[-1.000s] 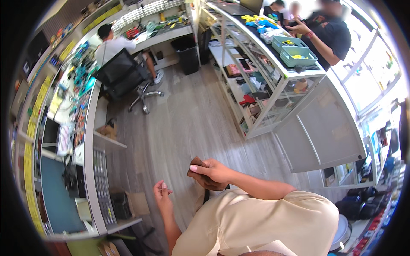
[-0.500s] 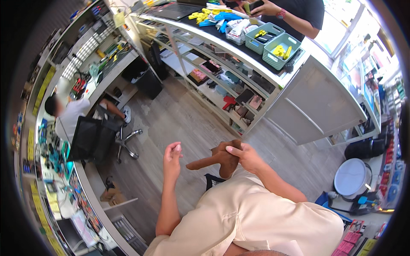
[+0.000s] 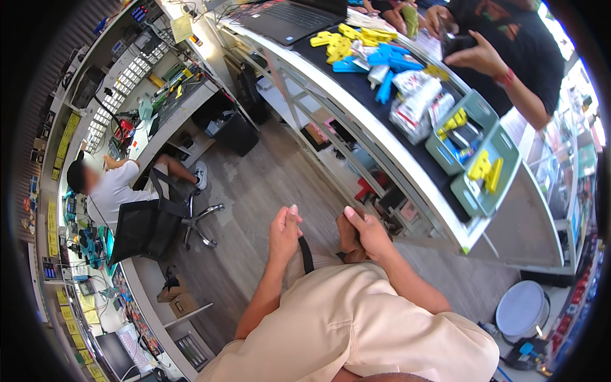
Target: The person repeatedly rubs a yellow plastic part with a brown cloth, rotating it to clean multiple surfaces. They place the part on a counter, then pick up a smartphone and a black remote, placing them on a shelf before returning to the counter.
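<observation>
In front of my body both hands are raised, a short gap between them. My right hand (image 3: pixel 370 234) is closed round a soft, folded brown piece (image 3: pixel 347 234), cloth or leather, its thumb pointing up. Much of that piece is hidden behind the fingers, and its kind does not show. My left hand (image 3: pixel 284 232) is closed with the thumb uppermost. From its fingers a black strap (image 3: pixel 307 256) runs down to my lap; the grip itself is partly hidden.
Ahead on the right stands a glass-fronted counter (image 3: pixel 439 213) with green baskets (image 3: pixel 487 197), yellow and blue pieces, and a laptop (image 3: pixel 289 19). Another person's hand (image 3: pixel 480 57) holds a dark device behind it. At left, someone sits on a black office chair (image 3: pixel 149 219) by a cluttered workbench.
The brown piece, formerly spread out with a long flap to the left, is now bunched at my right hand. My left hand has moved right and closed. The counter appears nearer.
</observation>
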`<state>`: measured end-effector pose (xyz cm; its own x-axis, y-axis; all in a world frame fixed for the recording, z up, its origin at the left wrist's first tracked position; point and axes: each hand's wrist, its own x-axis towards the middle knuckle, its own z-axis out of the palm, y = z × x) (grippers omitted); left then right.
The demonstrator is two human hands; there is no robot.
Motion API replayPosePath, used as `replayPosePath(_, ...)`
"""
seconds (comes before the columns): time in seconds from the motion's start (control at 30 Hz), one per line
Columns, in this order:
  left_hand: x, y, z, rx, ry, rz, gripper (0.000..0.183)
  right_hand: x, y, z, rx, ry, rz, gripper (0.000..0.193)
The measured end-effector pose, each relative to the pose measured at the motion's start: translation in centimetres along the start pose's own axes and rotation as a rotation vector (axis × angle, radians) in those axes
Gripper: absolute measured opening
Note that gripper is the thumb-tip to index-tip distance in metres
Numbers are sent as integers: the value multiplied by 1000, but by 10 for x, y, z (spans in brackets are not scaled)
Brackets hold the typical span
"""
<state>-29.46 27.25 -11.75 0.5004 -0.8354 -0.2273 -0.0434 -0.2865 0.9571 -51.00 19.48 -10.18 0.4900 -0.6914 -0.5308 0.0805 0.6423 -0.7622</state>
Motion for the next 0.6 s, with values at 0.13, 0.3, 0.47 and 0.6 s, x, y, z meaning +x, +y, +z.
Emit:
replayPosePath(0.13, 55, 6, -19, -85, 2, -6, 50, 38, -41, 15, 14, 49, -78, 39)
replayPosePath(0.3, 155, -7, -24, -126, -100, 38, 51, 93, -56, 20, 18, 206, -140, 40)
replayPosePath(0.47, 258, 6, -48, -97, -390, 75, 51, 131, -91, 66, 237, 403, -217, 41)
replayPosePath(0.6, 334, 17, -81, -126, -404, 170, 49, 158, -88, 89, 358, 524, -147, 37)
